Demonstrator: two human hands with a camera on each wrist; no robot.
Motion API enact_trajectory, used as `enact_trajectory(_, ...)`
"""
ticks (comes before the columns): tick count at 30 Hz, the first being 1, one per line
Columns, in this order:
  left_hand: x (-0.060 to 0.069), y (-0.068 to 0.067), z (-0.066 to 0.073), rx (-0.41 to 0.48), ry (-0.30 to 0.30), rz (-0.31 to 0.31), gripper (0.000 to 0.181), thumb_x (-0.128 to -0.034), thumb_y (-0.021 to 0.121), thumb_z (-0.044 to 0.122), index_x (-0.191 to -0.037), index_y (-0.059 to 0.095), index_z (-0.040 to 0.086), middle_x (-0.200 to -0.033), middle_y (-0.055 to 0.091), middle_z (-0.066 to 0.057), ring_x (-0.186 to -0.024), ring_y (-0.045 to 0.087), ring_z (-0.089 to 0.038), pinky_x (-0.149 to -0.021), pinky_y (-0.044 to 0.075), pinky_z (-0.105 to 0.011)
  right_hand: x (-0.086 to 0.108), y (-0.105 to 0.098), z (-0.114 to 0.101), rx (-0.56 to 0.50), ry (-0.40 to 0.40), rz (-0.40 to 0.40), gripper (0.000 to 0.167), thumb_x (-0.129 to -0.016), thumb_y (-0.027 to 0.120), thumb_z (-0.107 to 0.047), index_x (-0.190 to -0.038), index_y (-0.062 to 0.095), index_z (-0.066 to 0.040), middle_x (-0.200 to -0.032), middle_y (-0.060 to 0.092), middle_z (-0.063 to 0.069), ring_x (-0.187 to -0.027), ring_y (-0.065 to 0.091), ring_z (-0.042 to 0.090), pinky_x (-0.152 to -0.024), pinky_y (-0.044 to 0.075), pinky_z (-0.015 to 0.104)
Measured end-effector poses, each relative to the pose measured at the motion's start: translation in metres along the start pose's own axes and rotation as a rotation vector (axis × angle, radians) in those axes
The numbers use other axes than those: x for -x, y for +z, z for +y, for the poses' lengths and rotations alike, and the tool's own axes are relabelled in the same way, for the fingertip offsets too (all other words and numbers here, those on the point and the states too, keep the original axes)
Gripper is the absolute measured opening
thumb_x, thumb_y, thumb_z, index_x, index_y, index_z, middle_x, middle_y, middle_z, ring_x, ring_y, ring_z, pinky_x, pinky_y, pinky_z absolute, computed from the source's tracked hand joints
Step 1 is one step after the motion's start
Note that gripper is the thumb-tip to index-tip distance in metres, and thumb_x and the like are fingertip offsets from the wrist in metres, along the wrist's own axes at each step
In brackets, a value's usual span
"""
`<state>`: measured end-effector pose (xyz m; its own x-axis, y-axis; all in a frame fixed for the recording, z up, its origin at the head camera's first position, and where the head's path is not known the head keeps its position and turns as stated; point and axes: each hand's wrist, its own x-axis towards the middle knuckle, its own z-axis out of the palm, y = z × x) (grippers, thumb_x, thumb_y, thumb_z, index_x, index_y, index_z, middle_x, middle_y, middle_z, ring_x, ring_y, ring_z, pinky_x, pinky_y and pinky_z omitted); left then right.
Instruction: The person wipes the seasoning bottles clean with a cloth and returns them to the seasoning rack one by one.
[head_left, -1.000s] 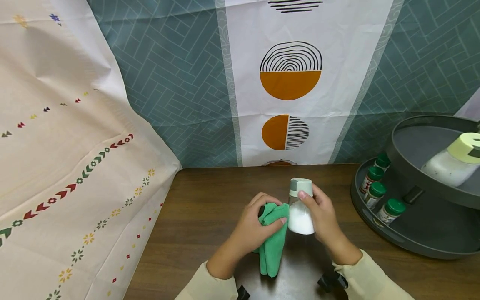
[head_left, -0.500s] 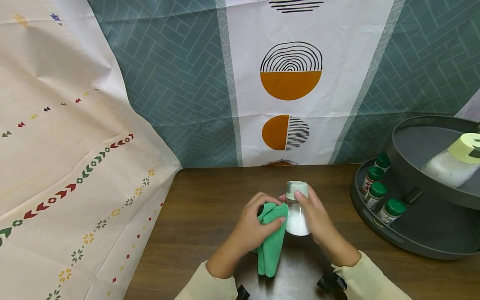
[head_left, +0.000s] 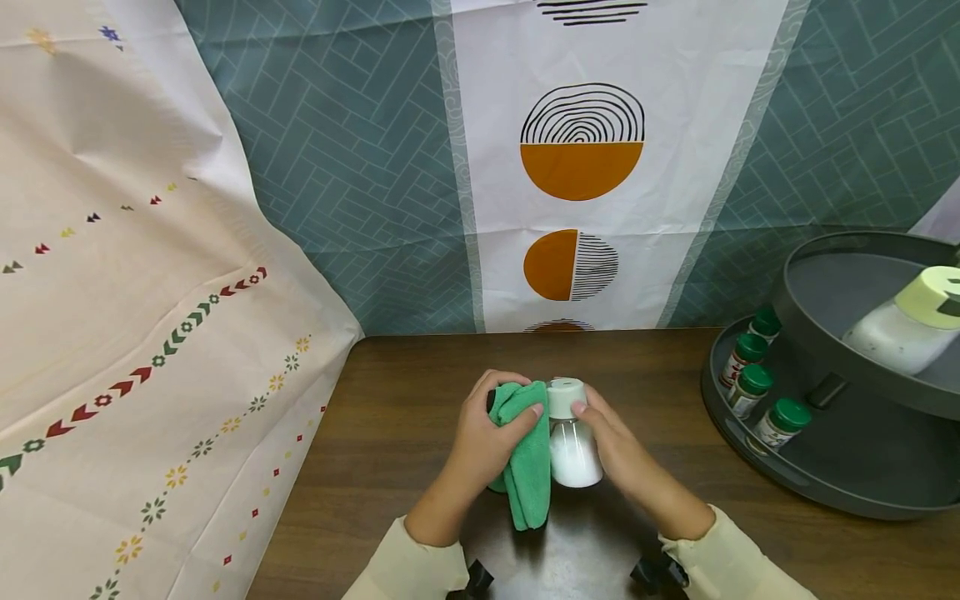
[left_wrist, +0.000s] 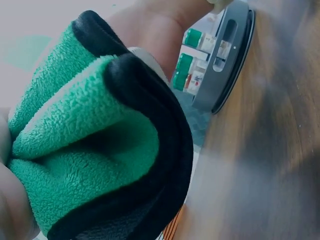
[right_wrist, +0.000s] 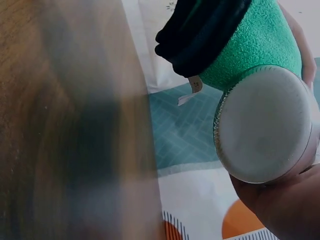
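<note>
My left hand grips a folded green cloth with black edging, thumb across its front. In the left wrist view the cloth's folds fill much of the picture. Upright in my right hand is a clear shaker bottle with a pale cap, holding white granules. The cloth lies against the bottle's left side. From the right wrist view I see the bottle's round base from below, raised off the table, with the green cloth beside it.
To the right stands a two-tier dark grey turntable rack. Several green-capped spice jars line its lower tier. A white container with a yellow-green top lies tilted on the upper tier. A patterned white sheet borders the wooden table on the left.
Both hands have shifted left with the cloth and the bottle. The bottle has also come slightly lower in the head view and turned in my right hand, while the cloth has risen a little.
</note>
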<state>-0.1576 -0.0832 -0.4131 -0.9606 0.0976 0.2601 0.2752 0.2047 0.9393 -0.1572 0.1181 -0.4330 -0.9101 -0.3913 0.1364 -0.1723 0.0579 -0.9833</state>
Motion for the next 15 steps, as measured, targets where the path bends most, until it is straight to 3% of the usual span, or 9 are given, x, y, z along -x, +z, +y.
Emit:
enact_trajectory(3,0.000,0.000,-0.001,0.005,-0.003,-0.013,0.028,-0.0886,0.077,0.025,-0.114,0.066,0.025,-0.116,0.062,0.004,-0.102,0.062,-0.016,-0.086,0.055,-0.032,-0.001,-0.002,0.000,-0.024,-0.032,0.018,0.047,-0.111,0.032,-0.027,-0.150,0.038,-0.002,-0.133,0.054,0.020,-0.110,0.060,0.007,-0.091,0.053,0.029)
enact_trajectory(7,0.002,0.000,0.001,0.005,0.009,-0.065,0.029,-0.0881,0.077,0.024,-0.114,0.065,0.027,-0.116,0.061,0.005,-0.101,0.061,-0.017,-0.085,0.054,-0.033,-0.001,-0.006,-0.002,-0.056,-0.045,0.075,0.042,-0.110,0.037,-0.023,-0.145,0.042,-0.001,-0.116,0.062,0.008,-0.094,0.067,0.012,-0.076,0.059,0.035)
enact_trajectory(10,0.004,0.002,0.002,-0.007,0.032,-0.138,0.029,-0.0874,0.078,0.022,-0.113,0.065,0.028,-0.115,0.061,0.007,-0.100,0.060,-0.015,-0.085,0.054,-0.032,-0.002,-0.008,-0.005,-0.100,-0.034,0.144,0.035,-0.109,0.041,-0.022,-0.139,0.047,-0.005,-0.106,0.065,-0.001,-0.086,0.069,0.013,-0.069,0.060,0.036)
enact_trajectory(15,0.008,0.008,0.004,-0.025,0.109,-0.293,0.028,-0.0880,0.077,0.022,-0.113,0.066,0.024,-0.113,0.062,0.005,-0.100,0.060,-0.013,-0.085,0.054,-0.030,-0.001,-0.012,-0.009,-0.216,-0.018,0.250,0.023,-0.110,0.039,-0.024,-0.126,0.055,-0.020,-0.093,0.067,-0.002,-0.077,0.070,0.012,-0.064,0.060,0.033)
